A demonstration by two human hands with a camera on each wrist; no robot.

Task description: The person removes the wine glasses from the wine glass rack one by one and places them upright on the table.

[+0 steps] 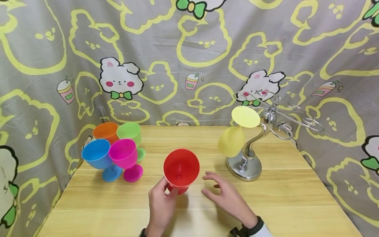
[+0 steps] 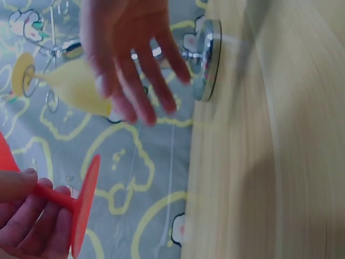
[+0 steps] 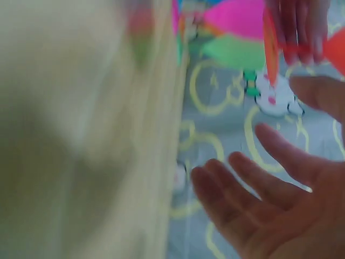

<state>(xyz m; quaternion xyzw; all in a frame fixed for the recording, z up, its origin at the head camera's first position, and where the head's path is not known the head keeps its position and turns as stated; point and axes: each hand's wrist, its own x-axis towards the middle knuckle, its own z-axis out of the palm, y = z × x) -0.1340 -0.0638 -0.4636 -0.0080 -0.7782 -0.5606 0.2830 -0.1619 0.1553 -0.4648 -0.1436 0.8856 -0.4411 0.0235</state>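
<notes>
My left hand point(image 1: 162, 200) grips a red plastic goblet point(image 1: 181, 168) by its stem, with the bowl's opening facing the head camera. In the left wrist view the goblet's round foot point(image 2: 86, 205) sticks out past the curled fingers point(image 2: 32, 226). To the right of the goblet, my right hand point(image 1: 226, 196) is held with fingers spread and nothing in it. A yellow goblet point(image 1: 232, 141) hangs upside down from a chrome glass rack point(image 1: 251, 144), its foot uppermost, beyond the right hand.
Orange point(image 1: 105, 131), green point(image 1: 129, 133), blue point(image 1: 97, 154) and pink point(image 1: 123, 154) goblets stand upright in a cluster at the left of the wooden table point(image 1: 281, 197). Curved wire arms point(image 1: 308, 123) spread from the rack's top. A patterned curtain point(image 1: 160, 79) hangs behind.
</notes>
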